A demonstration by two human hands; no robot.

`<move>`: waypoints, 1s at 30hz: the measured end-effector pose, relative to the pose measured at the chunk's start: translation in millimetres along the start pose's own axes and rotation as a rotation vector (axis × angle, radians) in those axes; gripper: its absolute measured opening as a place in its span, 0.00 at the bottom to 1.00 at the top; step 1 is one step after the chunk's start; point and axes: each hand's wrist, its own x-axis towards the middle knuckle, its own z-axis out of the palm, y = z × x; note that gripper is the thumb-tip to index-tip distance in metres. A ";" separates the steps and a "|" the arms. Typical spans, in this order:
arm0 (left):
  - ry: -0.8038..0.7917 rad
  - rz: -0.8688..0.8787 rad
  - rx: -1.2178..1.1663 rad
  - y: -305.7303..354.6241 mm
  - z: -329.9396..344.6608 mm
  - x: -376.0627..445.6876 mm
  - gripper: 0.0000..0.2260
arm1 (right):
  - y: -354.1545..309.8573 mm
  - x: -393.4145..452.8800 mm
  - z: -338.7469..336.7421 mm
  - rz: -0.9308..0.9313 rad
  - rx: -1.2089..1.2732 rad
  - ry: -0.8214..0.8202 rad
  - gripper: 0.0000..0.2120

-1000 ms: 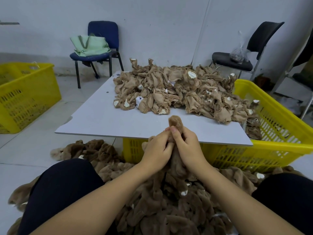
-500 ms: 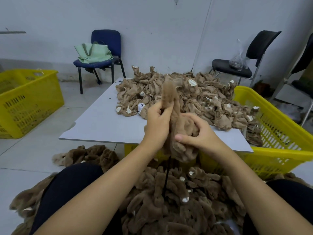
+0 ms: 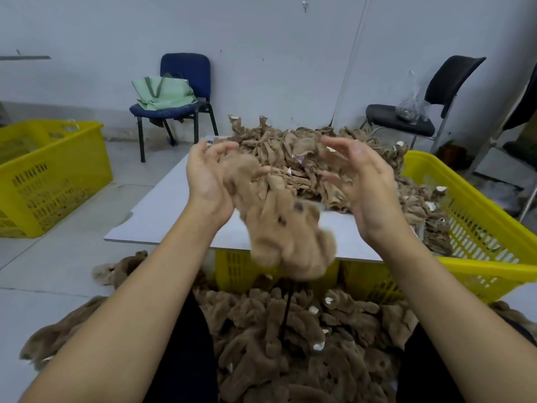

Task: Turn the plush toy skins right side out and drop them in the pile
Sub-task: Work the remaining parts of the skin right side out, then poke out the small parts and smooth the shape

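The left hand (image 3: 207, 175) had its fingers (image 3: 223, 148) loosely spread against a blurred plush toy skin (image 3: 286, 234); whether they gripped it was unclear. The right hand (image 3: 363, 181) stood apart, fingers relaxed. Below lay the furry pile (image 3: 290, 344); the surface (image 3: 162, 210) beyond carried unturned skins (image 3: 293, 149).

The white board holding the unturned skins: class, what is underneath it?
Under the white board a yellow crate shows, sticking out at the right with skins hanging inside. The board and the blurred plush skin hide the crate's inside.

Both forearms raised, left hand (image 3: 207, 175) and right hand (image 3: 361, 181) open-fingered, palms facing
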 end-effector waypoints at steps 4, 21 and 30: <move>-0.055 -0.238 0.635 -2.1 -15.2 24.2 0.26 | 27.1 12.6 -5.9 0.187 -0.165 0.119 0.11; -0.420 -0.232 1.300 -167.5 -26.5 161.6 0.28 | 171.6 93.2 -20.4 0.573 -0.471 -0.104 0.20; -0.002 -0.294 0.816 -195.1 -14.4 163.5 0.17 | 202.4 100.8 17.9 0.736 -0.278 -0.103 0.21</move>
